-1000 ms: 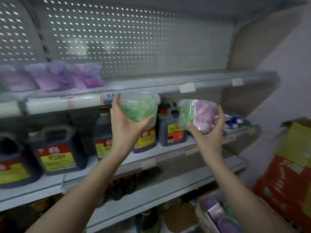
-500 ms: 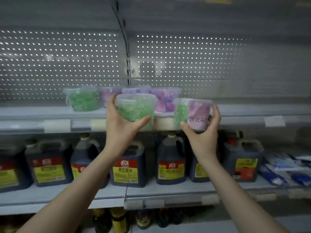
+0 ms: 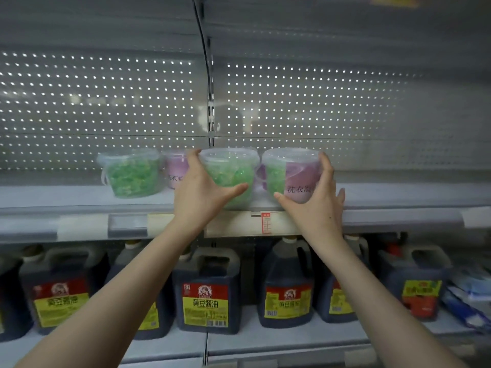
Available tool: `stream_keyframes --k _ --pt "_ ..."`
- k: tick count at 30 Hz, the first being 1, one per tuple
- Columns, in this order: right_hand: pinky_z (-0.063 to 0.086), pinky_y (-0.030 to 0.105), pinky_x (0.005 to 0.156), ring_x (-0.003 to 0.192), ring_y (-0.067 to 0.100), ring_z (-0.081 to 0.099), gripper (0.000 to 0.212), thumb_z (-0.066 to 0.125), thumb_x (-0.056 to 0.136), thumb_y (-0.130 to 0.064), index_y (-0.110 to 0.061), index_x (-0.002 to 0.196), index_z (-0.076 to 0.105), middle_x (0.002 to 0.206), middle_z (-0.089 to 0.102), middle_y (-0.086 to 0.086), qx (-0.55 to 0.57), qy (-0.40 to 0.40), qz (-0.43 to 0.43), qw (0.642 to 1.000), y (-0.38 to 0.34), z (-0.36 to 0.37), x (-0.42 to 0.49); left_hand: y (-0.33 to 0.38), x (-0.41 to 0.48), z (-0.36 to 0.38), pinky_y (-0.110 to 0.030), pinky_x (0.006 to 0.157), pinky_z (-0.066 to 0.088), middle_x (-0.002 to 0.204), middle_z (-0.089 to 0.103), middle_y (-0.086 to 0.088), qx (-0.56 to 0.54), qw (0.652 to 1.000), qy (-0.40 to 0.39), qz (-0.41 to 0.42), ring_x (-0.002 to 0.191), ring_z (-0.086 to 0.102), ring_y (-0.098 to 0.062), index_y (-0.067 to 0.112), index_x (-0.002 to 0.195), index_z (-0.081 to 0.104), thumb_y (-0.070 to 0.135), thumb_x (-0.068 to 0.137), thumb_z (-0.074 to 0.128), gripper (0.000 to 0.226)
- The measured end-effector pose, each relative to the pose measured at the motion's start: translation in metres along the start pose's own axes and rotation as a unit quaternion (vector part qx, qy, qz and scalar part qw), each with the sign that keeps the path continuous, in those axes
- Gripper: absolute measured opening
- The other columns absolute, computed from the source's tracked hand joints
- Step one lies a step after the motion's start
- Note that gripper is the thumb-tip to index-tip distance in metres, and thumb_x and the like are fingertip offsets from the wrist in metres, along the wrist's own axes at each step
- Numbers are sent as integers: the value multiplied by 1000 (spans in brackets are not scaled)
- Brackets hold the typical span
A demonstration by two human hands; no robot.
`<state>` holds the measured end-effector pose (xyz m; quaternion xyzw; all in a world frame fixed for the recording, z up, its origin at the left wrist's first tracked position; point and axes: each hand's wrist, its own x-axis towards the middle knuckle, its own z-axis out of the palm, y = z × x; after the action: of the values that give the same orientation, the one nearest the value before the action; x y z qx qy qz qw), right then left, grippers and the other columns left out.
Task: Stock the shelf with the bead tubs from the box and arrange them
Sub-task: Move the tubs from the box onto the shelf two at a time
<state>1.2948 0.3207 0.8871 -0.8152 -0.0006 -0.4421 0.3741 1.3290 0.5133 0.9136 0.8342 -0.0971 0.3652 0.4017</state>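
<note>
Upper shelf: two held tubs side by side at front edge, left tub beside right tub; two more tubs further left, set back; jugs on shelf below.

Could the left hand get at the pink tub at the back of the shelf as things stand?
Probably not: the left hand is holding a green tub, which stands in front of the pink tub.
</note>
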Motion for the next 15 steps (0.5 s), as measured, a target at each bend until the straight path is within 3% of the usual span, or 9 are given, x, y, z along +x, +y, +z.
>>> stream_keyframes --k 2,6,9,12,15 --pt "0 49 116 132 19 43 107 77 66 -53 -34 144 6 145 43 0 -40 -8 14 999 2 -1 8 -1 9 3 -37 85 44 125 59 -13 37 999 -17 -11 111 58 -31 11 139 21 51 61 81 106" --pt "4 54 113 122 21 53 98 71 67 -55 -26 140 11 129 58 2 -117 -39 52 991 7 5 29 -8 26 7 -39 83 46 120 60 -15 86 992 -85 -44 107 59 -34 6 137 20 49 66 79 102" --pt "7 57 112 130 25 44 98 67 75 -53 -23 146 7 139 49 4 -158 -63 72 983 14 9 39 -12 36 9 -44 84 50 119 60 -16 100 987 -112 -52 106 58 -34 2 135 19 50 67 78 102" --pt "8 57 112 138 26 31 97 61 83 -51 -21 151 -1 152 33 4 -182 -90 69 977 14 9 44 -14 43 10 -47 91 48 130 54 -17 97 985 -126 -60 114 55 -34 1 145 4 47 68 79 117" --pt "11 55 113 140 27 27 84 56 88 -46 -26 152 5 154 27 3 -174 -108 60 977 14 -2 42 -14 42 9 -47 98 44 138 43 -21 85 985 -131 -70 122 48 -37 5 148 0 40 67 82 121"
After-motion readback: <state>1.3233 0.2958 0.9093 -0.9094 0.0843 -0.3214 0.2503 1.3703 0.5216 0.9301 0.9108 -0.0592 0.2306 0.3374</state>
